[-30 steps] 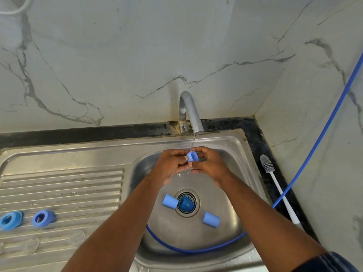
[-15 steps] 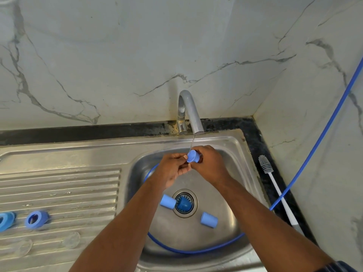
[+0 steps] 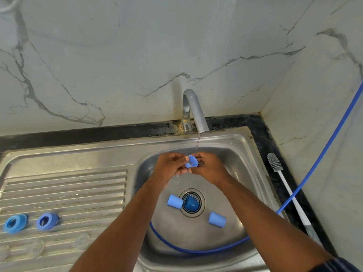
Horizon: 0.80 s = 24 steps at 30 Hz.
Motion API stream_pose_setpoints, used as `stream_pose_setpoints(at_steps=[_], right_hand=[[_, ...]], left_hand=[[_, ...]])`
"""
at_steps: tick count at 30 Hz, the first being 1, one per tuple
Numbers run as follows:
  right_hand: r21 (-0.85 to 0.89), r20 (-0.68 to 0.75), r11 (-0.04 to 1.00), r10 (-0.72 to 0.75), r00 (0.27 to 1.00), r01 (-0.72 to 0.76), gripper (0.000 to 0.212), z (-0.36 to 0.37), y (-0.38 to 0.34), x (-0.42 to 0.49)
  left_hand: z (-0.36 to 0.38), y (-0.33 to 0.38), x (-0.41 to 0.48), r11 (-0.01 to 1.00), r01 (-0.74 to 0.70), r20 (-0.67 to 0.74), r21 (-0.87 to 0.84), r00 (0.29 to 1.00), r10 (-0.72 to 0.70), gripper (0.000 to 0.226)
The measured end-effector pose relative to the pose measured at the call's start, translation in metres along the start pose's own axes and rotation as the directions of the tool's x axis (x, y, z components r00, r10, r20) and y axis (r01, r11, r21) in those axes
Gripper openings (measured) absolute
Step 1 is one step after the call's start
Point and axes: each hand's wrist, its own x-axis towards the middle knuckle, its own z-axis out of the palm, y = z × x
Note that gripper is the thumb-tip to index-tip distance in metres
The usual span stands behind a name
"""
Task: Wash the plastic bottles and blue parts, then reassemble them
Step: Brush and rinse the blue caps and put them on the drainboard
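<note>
My left hand (image 3: pixel 169 167) and my right hand (image 3: pixel 209 167) meet over the sink basin (image 3: pixel 245 154) and together pinch a small blue cap (image 3: pixel 191 161) under a thin stream from the tap (image 3: pixel 193 108). Two more blue caps lie in the basin, one (image 3: pixel 174 201) left of the drain and one (image 3: pixel 217 219) to its lower right. A dark blue cone (image 3: pixel 190 204) sits in the drain. Two blue rings (image 3: pixel 14 223) (image 3: pixel 47 221) rest on the drainboard at the left. Clear nipples (image 3: pixel 81 240) lie below them.
A blue hose (image 3: pixel 322 154) runs from the right wall down into the basin and loops along its front. A white bottle brush (image 3: pixel 285 189) with grey bristles lies on the black counter right of the sink. The ribbed steel drainboard (image 3: pixel 78 193) fills the left.
The cap has turned between my fingers, its open end now facing up towards me. Both hands stay under the tap in nearly the same place.
</note>
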Motion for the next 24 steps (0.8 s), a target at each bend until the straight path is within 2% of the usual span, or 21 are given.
stream_pose_setpoints(at_steps=[4, 7, 11, 18, 24], right_hand=[[0.025, -0.067, 0.997, -0.073, 0.995, 0.075, 0.04, 0.004, -0.001, 0.001], [0.015, -0.149, 0.993, -0.117, 0.982, 0.121, 0.03, 0.003, -0.005, 0.001], [-0.039, -0.182, 0.982, -0.189, 0.965, 0.185, 0.031, -0.002, -0.008, 0.002], [-0.1, -0.184, 0.983, -0.17, 0.968, 0.153, 0.047, -0.018, -0.008, 0.004], [0.131, -0.082, 0.989, -0.062, 0.995, 0.072, 0.02, -0.022, 0.003, -0.005]], left_hand=[[-0.004, 0.0, 0.003, 0.996, -0.08, -0.017, 0.051, 0.997, 0.081, 0.012], [-0.003, 0.0, 0.007, 0.992, -0.127, -0.002, 0.014, 0.992, 0.127, 0.019], [0.005, 0.0, 0.014, 0.987, -0.163, -0.014, 0.002, 0.986, 0.163, 0.019], [0.023, 0.005, 0.021, 0.991, -0.049, 0.04, -0.125, 0.998, 0.055, 0.025], [0.021, 0.0, 0.018, 0.999, 0.026, 0.075, -0.043, 0.997, -0.023, 0.016]])
